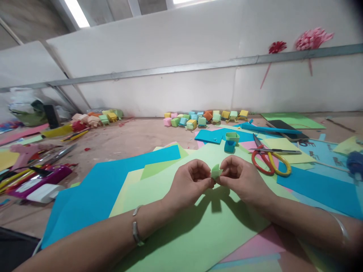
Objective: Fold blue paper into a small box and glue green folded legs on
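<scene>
Paper piece (216,172), small, green and folded, is held above a large pale green paper sheet (184,241); the fingers (230,161) of the left hand (191,177) and right hand (244,179) grip it from either side. Near that sheet's far edge stand one open light green paper box (232,137) and one open blue paper box (230,146), contents too small to tell. One pair of scissors (271,162) with red and yellow handles lies right of the sheet. Beyond the sheet, the brown surface (141,132) meets a white wall (170,45) bearing one red flower (278,47) and one pink flower (313,39).
</scene>
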Demonstrator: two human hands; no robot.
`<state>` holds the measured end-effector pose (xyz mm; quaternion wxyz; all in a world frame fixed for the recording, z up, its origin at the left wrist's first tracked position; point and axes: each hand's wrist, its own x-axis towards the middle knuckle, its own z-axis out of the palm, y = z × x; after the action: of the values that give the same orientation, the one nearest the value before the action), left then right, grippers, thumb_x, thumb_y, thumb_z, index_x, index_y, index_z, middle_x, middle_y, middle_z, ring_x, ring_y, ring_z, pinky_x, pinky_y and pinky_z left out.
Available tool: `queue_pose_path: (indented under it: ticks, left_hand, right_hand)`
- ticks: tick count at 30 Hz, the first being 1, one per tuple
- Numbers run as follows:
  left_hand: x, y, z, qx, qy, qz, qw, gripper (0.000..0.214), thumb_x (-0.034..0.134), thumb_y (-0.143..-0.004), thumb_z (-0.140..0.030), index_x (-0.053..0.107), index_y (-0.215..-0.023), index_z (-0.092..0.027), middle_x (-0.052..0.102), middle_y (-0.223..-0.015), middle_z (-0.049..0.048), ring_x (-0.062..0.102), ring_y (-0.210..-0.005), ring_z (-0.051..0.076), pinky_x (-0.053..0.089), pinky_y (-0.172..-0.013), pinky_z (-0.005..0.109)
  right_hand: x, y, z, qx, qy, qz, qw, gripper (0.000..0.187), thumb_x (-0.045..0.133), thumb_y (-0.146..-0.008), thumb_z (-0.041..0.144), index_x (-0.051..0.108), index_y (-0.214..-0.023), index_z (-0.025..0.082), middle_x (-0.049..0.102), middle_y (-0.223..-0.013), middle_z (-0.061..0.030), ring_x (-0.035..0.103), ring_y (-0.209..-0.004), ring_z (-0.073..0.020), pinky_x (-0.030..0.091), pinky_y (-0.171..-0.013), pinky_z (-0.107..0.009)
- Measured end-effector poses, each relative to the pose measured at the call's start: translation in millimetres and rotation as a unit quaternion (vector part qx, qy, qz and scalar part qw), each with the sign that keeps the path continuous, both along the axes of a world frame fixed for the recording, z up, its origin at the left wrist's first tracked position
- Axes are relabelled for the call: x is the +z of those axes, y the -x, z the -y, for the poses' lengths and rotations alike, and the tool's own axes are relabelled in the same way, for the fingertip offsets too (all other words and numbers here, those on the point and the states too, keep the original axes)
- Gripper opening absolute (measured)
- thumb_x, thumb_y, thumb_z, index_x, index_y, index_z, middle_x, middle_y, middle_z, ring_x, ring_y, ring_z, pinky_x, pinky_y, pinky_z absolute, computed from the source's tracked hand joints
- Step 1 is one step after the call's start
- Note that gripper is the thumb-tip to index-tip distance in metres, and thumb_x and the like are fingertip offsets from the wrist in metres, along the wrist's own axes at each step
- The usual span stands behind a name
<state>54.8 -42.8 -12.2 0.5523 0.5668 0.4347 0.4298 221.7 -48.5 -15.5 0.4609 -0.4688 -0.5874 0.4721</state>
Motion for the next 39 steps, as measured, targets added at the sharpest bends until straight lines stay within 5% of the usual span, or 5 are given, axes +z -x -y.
queue_pose_path:
  ticks: [7, 15, 28, 39]
  left_hand:
    - [0.5, 0, 1, -0.049, 0.032, -0.002, 0.998, 0.020, 0.076, -0.064, -0.019, 0.059, -0.074, -0.015, 0.065, -0.067, 0.0015, 0.062, -0.062, 0.014, 0.050, -0.061, 0.027]
    - [-3.1, 4, -2, -0.051, -0.012, -0.016, 0.999, 0.013, 0.070, -0.067, -0.017, 0.058, -0.070, -0.016, 0.057, -0.062, -0.0018, 0.053, -0.057, 0.010, 0.042, -0.054, 0.023]
    - [1.1, 3, -1, -0.057, 0.121, 0.071, 0.988, 0.011, 0.063, -0.055, -0.009, 0.066, -0.063, -0.016, 0.060, -0.053, -0.0038, 0.053, -0.046, 0.007, 0.038, -0.049, 0.020]
    - [0.1, 8, -5, -0.069, 0.096, 0.050, 0.992, 0.011, 0.066, -0.058, -0.013, 0.067, -0.069, -0.016, 0.060, -0.057, -0.0018, 0.055, -0.053, 0.010, 0.042, -0.056, 0.023]
  right_hand:
    - [-0.8, -1, 0, 0.039, 0.012, -0.009, 0.999, 0.022, 0.071, -0.062, 0.024, 0.056, -0.078, 0.020, 0.064, -0.063, 0.0019, 0.062, -0.060, -0.0148, 0.047, -0.055, -0.025]
    - [-7.8, 0, -1, 0.052, 0.013, 0.004, 0.999, 0.011, 0.067, -0.069, 0.026, 0.060, -0.068, 0.018, 0.055, -0.058, 0.0038, 0.046, -0.053, -0.0087, 0.036, -0.049, -0.022]
    - [-1.8, -1, 1, 0.051, 0.065, -0.075, 0.994, 0.015, 0.057, -0.059, 0.015, 0.068, -0.068, 0.018, 0.054, -0.048, 0.0054, 0.041, -0.041, -0.0062, 0.030, -0.040, -0.019]
    - [4.5, -3, 0, 0.065, 0.031, -0.003, 0.997, 0.010, 0.058, -0.069, 0.021, 0.067, -0.072, 0.018, 0.058, -0.051, 0.0046, 0.054, -0.047, -0.0095, 0.044, -0.051, -0.022]
